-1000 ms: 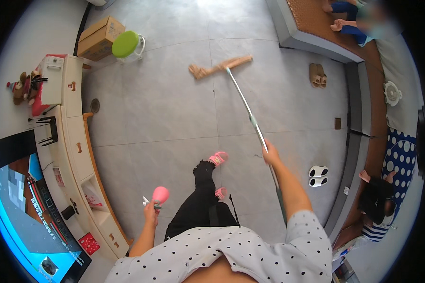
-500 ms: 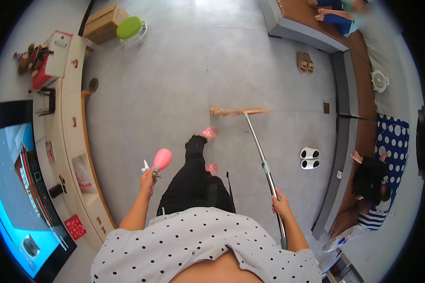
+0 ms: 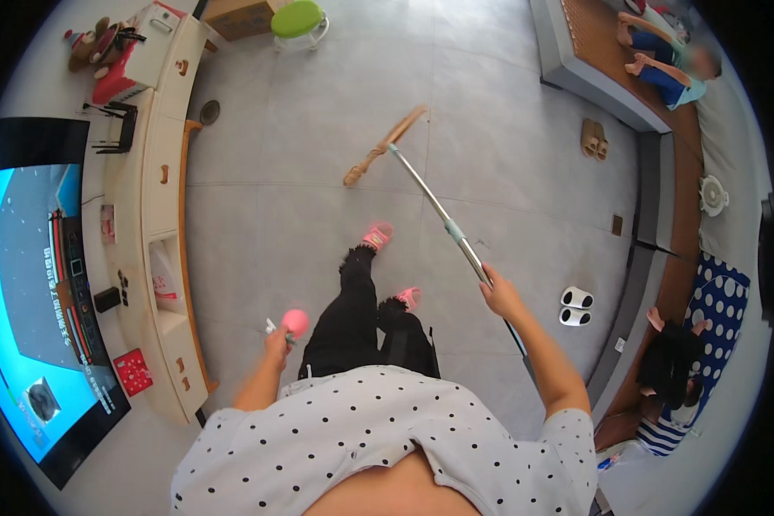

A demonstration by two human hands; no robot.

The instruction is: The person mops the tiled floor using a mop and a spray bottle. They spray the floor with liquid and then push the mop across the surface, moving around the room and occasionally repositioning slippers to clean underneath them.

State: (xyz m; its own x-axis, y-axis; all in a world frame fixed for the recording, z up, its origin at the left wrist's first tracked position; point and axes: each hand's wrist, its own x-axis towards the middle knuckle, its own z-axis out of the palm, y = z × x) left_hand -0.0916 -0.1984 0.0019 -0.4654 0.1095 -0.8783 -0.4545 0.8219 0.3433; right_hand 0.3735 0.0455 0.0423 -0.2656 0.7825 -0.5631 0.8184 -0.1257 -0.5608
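My right hand [image 3: 505, 295] is wrapped around the metal pole of a mop [image 3: 437, 206]. The long, narrow mop head [image 3: 380, 151], brown and cloth-like, lies slantwise on the grey floor ahead of my feet. Low on the left, my left hand [image 3: 276, 344] is closed on a pink balloon-like toy [image 3: 295, 322] with white and teal parts near the grip. Whether the pink part is a balloon or solid I cannot tell. My feet, in pink slippers [image 3: 377, 236], stand between the two hands, the left one farther forward.
A long cream cabinet [image 3: 165, 172] and a lit television [image 3: 26, 301] line the left side. A green stool [image 3: 297, 18] stands far left. White slippers [image 3: 575, 306] and brown slippers [image 3: 593, 139] lie on the right, beside a platform [image 3: 688, 172] where two people rest.
The mop head has swept forward and left and turned from nearly crosswise to slanted. My right hand has reached farther forward. My left hand still holds the pink toy, now looking smaller and rounder.
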